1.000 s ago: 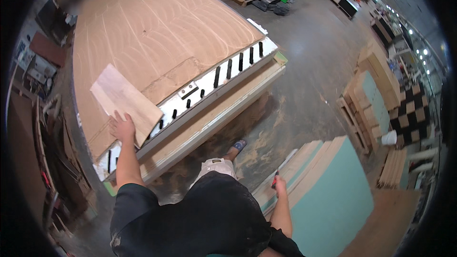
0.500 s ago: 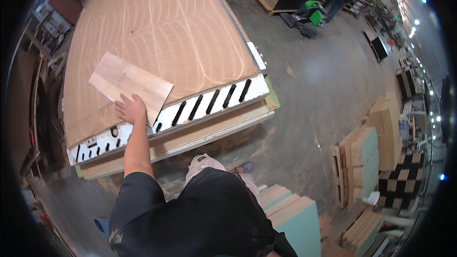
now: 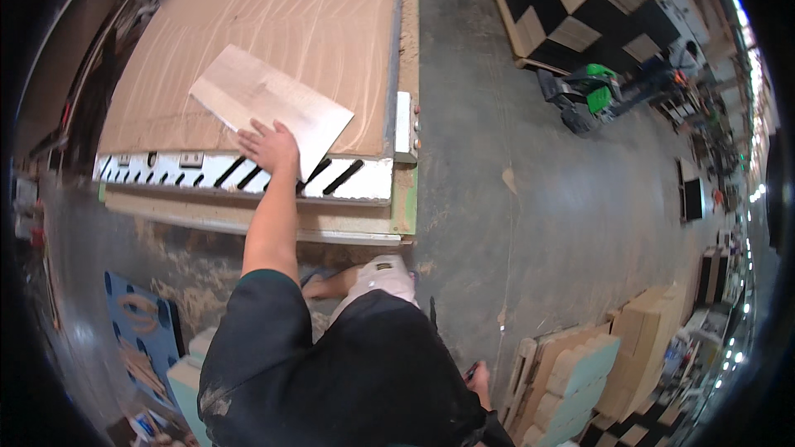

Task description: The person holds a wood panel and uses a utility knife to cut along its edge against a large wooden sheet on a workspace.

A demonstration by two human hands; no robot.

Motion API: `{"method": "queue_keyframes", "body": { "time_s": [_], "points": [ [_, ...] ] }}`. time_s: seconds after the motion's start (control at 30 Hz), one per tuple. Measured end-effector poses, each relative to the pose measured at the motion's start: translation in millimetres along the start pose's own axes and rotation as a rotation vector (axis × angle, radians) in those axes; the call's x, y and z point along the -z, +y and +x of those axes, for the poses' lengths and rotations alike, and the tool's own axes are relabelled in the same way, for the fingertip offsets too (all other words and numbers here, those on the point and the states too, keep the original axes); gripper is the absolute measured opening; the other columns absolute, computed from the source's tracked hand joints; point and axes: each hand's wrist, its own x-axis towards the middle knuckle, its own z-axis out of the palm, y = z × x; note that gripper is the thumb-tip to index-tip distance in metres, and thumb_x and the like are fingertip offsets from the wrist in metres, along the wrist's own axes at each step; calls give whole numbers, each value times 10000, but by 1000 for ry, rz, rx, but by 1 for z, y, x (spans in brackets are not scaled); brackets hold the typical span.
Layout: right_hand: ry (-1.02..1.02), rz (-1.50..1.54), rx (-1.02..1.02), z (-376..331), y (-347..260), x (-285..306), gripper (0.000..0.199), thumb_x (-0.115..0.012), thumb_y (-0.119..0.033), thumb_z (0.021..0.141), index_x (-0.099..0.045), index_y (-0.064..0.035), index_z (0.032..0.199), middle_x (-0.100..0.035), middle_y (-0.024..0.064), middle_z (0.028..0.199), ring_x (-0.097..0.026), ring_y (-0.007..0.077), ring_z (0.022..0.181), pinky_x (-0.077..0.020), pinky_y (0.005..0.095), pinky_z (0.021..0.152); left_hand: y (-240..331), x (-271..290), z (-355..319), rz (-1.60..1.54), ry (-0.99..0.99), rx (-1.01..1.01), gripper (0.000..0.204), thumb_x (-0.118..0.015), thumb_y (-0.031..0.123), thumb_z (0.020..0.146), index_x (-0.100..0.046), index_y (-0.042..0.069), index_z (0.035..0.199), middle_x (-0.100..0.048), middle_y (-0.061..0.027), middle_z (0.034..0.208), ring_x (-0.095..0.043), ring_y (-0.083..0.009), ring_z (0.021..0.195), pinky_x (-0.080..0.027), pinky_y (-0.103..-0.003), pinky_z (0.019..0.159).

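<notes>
My left hand [image 3: 270, 147] lies on a thin rectangular wood panel [image 3: 273, 91], with its fingers spread over the near edge. The panel rests at an angle on a big brown worktable [image 3: 331, 50] streaked with pale dust curves, and one corner reaches over the white slotted front strip [image 3: 174, 175]. Low beside my body at the right, my right hand [image 3: 478, 381] is partly hidden by my dark shirt. Its fingers look curled round a small dark thing that I cannot make out.
At the far right, a person [image 3: 662, 66] stands by a green-and-black machine [image 3: 592, 99] and a black-and-tan checkered stack [image 3: 571, 8]. Mint-edged boards [image 3: 580, 372] and a cardboard stack [image 3: 642, 339] stand at the lower right. A blue spotted panel [image 3: 166, 314] is at the lower left.
My left hand and the wood panel have moved rightward along the table's front. My view has turned and shifted, and my right hand has come into sight at the lower right.
</notes>
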Motion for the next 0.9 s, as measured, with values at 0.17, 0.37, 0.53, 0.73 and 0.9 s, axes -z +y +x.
{"method": "queue_keyframes", "body": {
  "time_s": [0.17, 0.37, 0.53, 0.73, 0.9],
  "points": [
    [-24, 48, 274, 110, -200, 34, 337, -680, -474, 1025, -620, -157, 927, -592, 41, 766, -593, 228, 600, -530, 410, 556, 30, -24, -26, 29, 97, 36, 732, -385, 482, 1184, -378, -2, 1732, -305, -238, 1835, -242, -429, 1708, -159, -612, 1376],
    [-171, -182, 488, 115, -391, -62, 306, -683, -447, 1030, -628, -148, 996, -605, 45, 751, -630, 227, 605, -543, 407, 561, 53, -17, -16, -27, 108, 162, 692, -350, 431, 1193, -354, 31, 1757, -283, -150, 1863, -209, -381, 1728, -132, -598, 1390],
    [-275, -512, 310, 136, -473, -94, 280, -665, -408, 1075, -685, -133, 1027, -621, 15, 864, -606, 194, 767, -509, 380, 704, 62, -22, -20, -7, 133, 243, 687, -369, 439, 1187, -373, 47, 1751, -291, -147, 1859, -217, -360, 1728, -140, -591, 1393],
    [-352, -579, 385, 180, -600, -108, 307, -655, -431, 1069, -652, -134, 993, -608, 41, 823, -597, 225, 708, -490, 403, 626, 92, -16, -49, 24, 179, 296, 673, -392, 410, 1182, -419, 3, 1718, -338, -190, 1831, -257, -386, 1711, -167, -586, 1390],
    [-429, -431, 472, 199, -739, -175, 331, -647, -451, 1065, -625, -136, 965, -597, 62, 789, -590, 252, 659, -474, 423, 562, 120, -21, -98, -1, 193, 342, 661, -444, 374, 1168, -432, -11, 1706, -361, -195, 1820, -292, -381, 1700, -219, -569, 1383]
  ]
}}
